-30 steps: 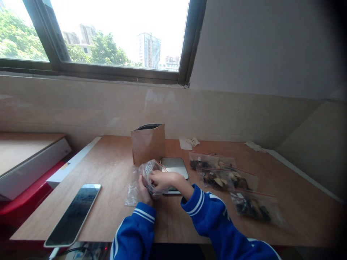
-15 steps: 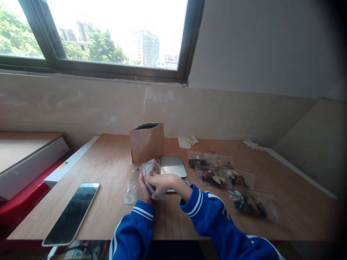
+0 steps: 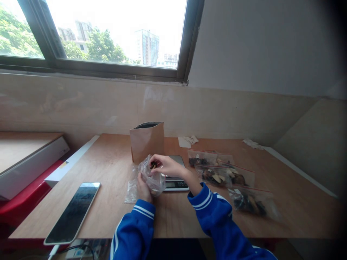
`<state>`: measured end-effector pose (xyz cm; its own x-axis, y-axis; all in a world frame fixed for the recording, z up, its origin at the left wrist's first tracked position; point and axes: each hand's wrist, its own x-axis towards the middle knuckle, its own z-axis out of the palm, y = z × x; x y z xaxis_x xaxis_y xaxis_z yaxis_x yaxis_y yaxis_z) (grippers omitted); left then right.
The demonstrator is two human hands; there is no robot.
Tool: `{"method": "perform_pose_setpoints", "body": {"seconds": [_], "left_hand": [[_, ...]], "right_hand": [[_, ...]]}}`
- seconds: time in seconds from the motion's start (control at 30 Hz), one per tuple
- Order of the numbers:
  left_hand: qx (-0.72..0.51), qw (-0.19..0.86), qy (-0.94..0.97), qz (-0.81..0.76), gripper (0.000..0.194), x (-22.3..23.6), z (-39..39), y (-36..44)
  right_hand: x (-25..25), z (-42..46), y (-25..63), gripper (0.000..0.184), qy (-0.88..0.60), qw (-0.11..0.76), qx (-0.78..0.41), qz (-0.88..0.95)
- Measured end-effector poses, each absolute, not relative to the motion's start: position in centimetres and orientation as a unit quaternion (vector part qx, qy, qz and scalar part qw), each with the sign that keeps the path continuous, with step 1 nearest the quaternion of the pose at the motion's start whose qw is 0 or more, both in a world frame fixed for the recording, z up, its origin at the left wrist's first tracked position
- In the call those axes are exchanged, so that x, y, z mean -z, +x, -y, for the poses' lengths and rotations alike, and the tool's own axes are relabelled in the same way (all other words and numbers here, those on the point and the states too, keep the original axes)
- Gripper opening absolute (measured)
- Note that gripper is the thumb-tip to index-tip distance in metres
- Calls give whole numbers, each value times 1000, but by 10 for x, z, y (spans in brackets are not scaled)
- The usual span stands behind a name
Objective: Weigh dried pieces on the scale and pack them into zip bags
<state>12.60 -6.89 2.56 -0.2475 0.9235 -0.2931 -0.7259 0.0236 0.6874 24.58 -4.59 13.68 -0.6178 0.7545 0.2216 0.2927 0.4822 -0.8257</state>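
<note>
My left hand [image 3: 144, 188] is closed on the side of a clear zip bag [image 3: 156, 185] with its mouth spread. Over that mouth, my right hand [image 3: 165, 165] pinches a small dark brown dried piece [image 3: 153, 165]; its exact kind is too small to make out. Partly behind my right hand sits a kitchen scale [image 3: 177, 185] with a silver plate and a display at the front. A brown paper pouch [image 3: 148, 142] stands upright with its top open, just behind the bag. Flat clear bags [image 3: 131, 192] lie left of my left hand.
Several filled zip bags [image 3: 248, 204] of dark and pale dried pieces lie on the right of the table. A phone [image 3: 74, 213] with a white cable rests at the left front. Crumpled tissue [image 3: 191, 140] and white paper lie near the wall.
My right hand has risen from inside the clear bag to above its mouth, and a dark piece now shows in its fingers. More of the scale's front is visible.
</note>
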Motion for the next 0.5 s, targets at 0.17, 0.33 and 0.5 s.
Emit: {"method": "perform_pose_setpoints", "body": {"seconds": [0.17, 0.33, 0.5], "left_hand": [[-670, 603, 158, -405, 48, -29, 73, 125], [-669, 597, 166, -410, 48, -36, 77, 125], [-676, 591, 163, -409, 46, -37, 77, 126]], "right_hand": [[-173, 17, 239, 25, -333, 519, -336, 712], [-205, -36, 217, 22, -346, 616, -199, 679], [-199, -72, 200, 15, -368, 580, -107, 719]]}}
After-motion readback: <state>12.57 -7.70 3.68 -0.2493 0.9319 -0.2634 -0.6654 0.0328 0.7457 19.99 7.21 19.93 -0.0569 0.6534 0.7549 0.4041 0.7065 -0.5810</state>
